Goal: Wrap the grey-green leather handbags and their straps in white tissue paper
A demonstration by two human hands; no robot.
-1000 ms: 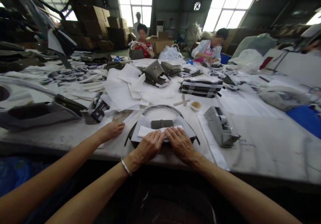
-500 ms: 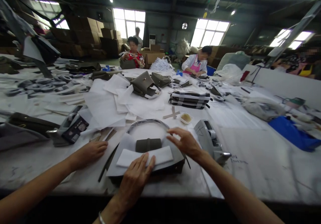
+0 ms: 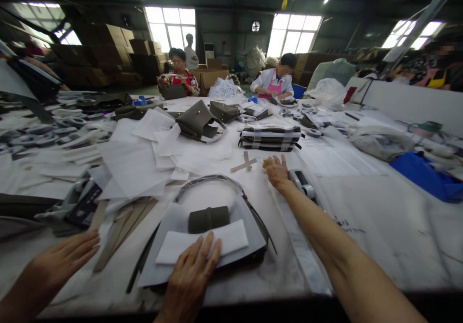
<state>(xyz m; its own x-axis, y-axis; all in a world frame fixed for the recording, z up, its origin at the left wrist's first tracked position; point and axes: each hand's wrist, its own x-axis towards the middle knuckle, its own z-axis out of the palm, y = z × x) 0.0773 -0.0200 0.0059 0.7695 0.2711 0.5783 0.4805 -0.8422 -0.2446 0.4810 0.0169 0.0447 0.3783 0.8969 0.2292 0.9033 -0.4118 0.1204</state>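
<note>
My left hand (image 3: 191, 270), fingers stretched out, lies flat on a folded white foam strip (image 3: 226, 240). Under the strip is a handbag (image 3: 238, 217) lying on the table, its upper side covered by a pale sheet, its wrapped handle (image 3: 208, 178) arching away from me. A dark olive rolled piece (image 3: 209, 219) rests on the bag just beyond the foam. Farther right, my right hand (image 3: 278, 171) has its fingers bent round a small yellowish piece (image 3: 266, 163), mostly hidden by the hand. The clear dish there is covered too.
A co-worker's hand (image 3: 60, 258) is at the left, near taupe strips (image 3: 126, 226). A grey tape dispenser (image 3: 303, 183) stands beside my right forearm. Beyond lie striped bundles (image 3: 269, 138), an olive bag (image 3: 198, 120), white sheets (image 3: 133, 154) and a blue bag (image 3: 427, 173). Two people work across the table.
My right hand has moved from the bag's handle away to the small dish. My left hand stays on the foam. The co-worker's hand has drawn back leftward, and the view has shifted slightly.
</note>
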